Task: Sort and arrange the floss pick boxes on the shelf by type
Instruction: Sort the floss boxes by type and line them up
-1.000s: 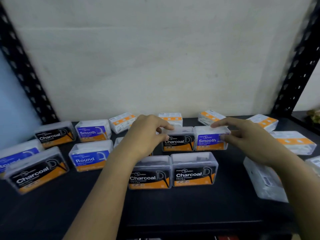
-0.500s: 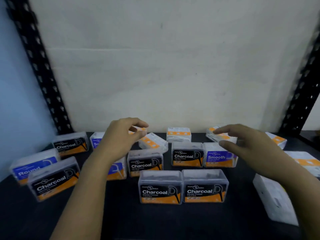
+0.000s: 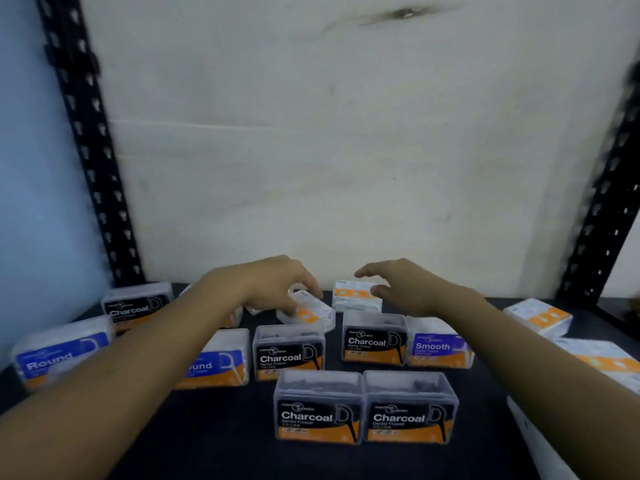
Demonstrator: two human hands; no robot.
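Front Charcoal pair (image 3: 318, 407) stands touching, side by side, near the shelf's (image 3: 221, 431) front edge; behind it, mid-shelf, a Charcoal box (image 3: 374, 341) touches a Smooth box (image 3: 439, 345). Left hand (image 3: 273, 287) reaches toward the back edge, fingers curved down onto a tilted white box (image 3: 308, 313); blurred, so grip or mere touch cannot be told; right hand (image 3: 407, 287) hovers spread and empty over an upright white box (image 3: 355, 296) at the back edge.
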